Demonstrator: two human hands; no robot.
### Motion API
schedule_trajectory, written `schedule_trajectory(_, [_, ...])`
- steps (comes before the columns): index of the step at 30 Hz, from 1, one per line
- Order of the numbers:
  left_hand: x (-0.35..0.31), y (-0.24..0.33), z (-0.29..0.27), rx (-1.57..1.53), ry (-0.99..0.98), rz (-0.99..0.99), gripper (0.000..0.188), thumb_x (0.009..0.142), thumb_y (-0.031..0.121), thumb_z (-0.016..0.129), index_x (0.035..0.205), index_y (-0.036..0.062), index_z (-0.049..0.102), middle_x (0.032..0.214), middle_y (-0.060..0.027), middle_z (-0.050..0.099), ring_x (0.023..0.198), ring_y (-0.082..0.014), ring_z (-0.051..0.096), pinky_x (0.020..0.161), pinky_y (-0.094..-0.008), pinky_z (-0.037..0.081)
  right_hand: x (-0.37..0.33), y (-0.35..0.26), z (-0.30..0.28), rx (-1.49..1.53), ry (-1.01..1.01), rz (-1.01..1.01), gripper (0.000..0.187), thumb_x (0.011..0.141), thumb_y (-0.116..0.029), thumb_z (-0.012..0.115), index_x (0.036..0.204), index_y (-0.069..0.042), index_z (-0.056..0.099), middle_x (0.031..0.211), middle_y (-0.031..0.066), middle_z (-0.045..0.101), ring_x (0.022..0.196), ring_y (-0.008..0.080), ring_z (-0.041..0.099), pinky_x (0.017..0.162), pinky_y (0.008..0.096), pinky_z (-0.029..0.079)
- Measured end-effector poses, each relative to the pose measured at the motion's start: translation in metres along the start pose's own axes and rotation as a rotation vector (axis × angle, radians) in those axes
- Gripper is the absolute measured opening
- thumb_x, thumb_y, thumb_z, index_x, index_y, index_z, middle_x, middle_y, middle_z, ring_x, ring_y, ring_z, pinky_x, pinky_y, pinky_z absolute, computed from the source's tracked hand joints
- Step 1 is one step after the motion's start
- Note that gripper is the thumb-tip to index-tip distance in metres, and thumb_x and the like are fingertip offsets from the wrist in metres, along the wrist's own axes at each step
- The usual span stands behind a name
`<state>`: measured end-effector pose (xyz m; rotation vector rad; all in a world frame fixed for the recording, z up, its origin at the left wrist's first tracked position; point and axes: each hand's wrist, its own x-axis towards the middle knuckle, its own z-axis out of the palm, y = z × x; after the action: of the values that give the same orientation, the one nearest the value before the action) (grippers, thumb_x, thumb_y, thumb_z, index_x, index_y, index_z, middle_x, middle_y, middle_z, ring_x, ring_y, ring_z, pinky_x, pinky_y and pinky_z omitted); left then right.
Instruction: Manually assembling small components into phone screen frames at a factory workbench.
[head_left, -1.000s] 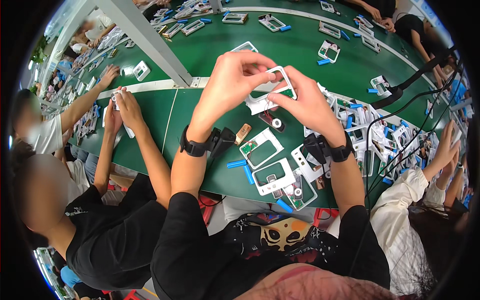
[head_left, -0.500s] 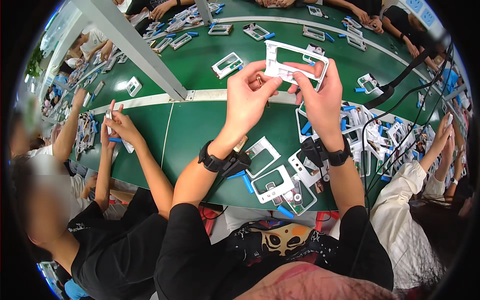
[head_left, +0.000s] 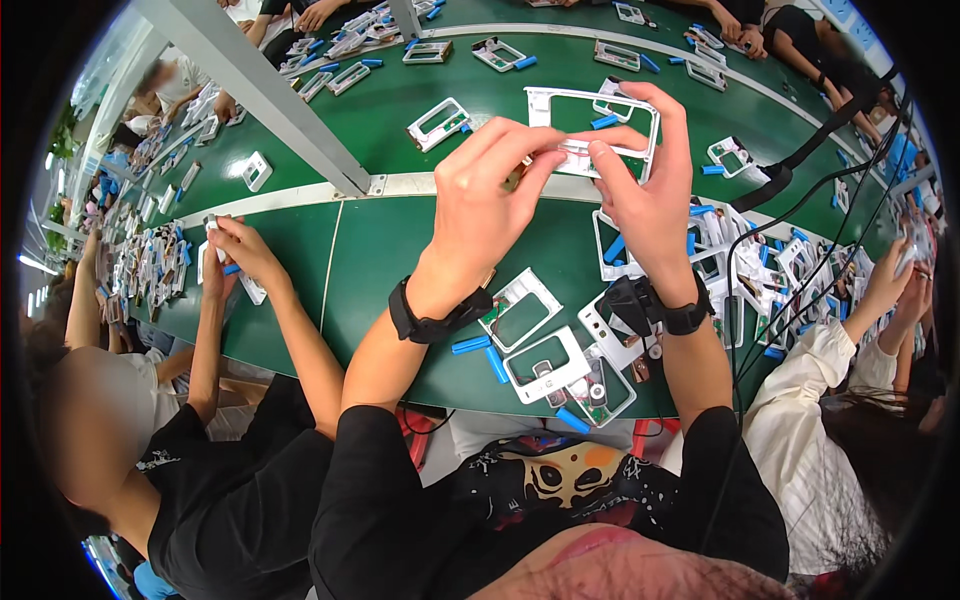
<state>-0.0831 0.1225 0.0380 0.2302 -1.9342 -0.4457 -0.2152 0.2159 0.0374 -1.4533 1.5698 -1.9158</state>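
Above the green table I hold up a white plastic frame [head_left: 538, 107] with a large rectangular opening. My right hand [head_left: 645, 190] grips its right side, thumb across the front of the lower bar and index finger raised along the right edge. The thumb and bent fingers of my left hand [head_left: 485, 190] are pinched together at the frame's lower left. They cover that corner, and any small part between them is hidden. Below my wrists lie a similar white frame [head_left: 548, 383], blue cylinders [head_left: 497, 365] and a white housing with small round parts [head_left: 617, 340].
A heap of white frames and blue cylinders [head_left: 735, 290] spreads at the right. Black cables [head_left: 735, 300] hang beside my right arm. A grey post [head_left: 270, 95] rises from the pale rail [head_left: 410, 187]. Co-workers sit on both sides; one co-worker's hands [head_left: 235, 250] hold a white piece.
My left hand has turned, its fingers now curling over the frame's lower left and hiding more of it. My right index finger has lifted along the frame's right edge.
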Motion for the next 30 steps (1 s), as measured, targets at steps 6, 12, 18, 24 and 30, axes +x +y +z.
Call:
schedule_trajectory(6, [-0.003, 0.006, 0.001, 0.008, 0.039, -0.037, 0.013, 0.071, -0.004, 0.073, 0.081, 0.0025, 0.069, 0.085, -0.0063, 0.063, 0.063, -0.0115, 0.059, 0.054, -0.0247, 0.048, 0.003, 0.009, 0.001, -0.229, -0.016, -0.318, 0.061, 0.077, 0.003, 0.065, 0.13, -0.001, 0.036, 0.1, 0.0098, 0.067, 0.07, 0.0099, 0.064, 0.06, 0.0197, 0.047])
schedule_trajectory(12, [0.002, 0.002, -0.002, -0.054, 0.011, 0.009, 0.015, 0.07, -0.004, 0.073, 0.081, 0.0027, 0.066, 0.09, -0.0066, 0.057, 0.067, -0.0137, 0.06, 0.05, -0.0249, 0.049, -0.001, 0.0, 0.002, -0.181, 0.091, -0.284, 0.063, 0.071, 0.004, 0.068, 0.127, 0.001, 0.039, 0.119, 0.0122, 0.058, 0.082, 0.0156, 0.068, 0.076, 0.0262, 0.05])
schedule_trajectory(18, [-0.001, 0.004, 0.0, 0.064, -0.005, 0.03, 0.015, 0.071, -0.004, 0.072, 0.082, 0.0016, 0.065, 0.094, -0.0079, 0.058, 0.073, -0.0138, 0.06, 0.058, -0.0249, 0.051, -0.001, 0.003, 0.001, -0.154, 0.154, -0.283, 0.063, 0.068, 0.002, 0.068, 0.125, -0.004, 0.041, 0.072, 0.0075, 0.068, 0.075, 0.016, 0.068, 0.071, 0.026, 0.051])
schedule_trajectory(24, [0.002, 0.003, -0.002, -0.184, 0.046, -0.213, 0.025, 0.072, -0.005, 0.072, 0.094, 0.0014, 0.061, 0.098, -0.0109, 0.06, 0.081, -0.0166, 0.065, 0.066, -0.027, 0.056, -0.004, -0.001, 0.004, -0.138, 0.086, -0.233, 0.062, 0.068, 0.007, 0.064, 0.124, -0.003, 0.039, 0.076, 0.0077, 0.065, 0.08, 0.0166, 0.068, 0.074, 0.0258, 0.05])
schedule_trajectory(30, [0.001, 0.02, -0.005, -0.065, -0.018, -0.345, 0.038, 0.074, -0.003, 0.073, 0.107, -0.0005, 0.055, 0.097, -0.0133, 0.065, 0.08, -0.0185, 0.069, 0.07, -0.0311, 0.058, -0.005, -0.005, 0.006, -0.133, 0.09, -0.239, 0.062, 0.069, 0.007, 0.064, 0.124, -0.004, 0.039, 0.074, 0.0081, 0.065, 0.079, 0.016, 0.067, 0.075, 0.0254, 0.05])
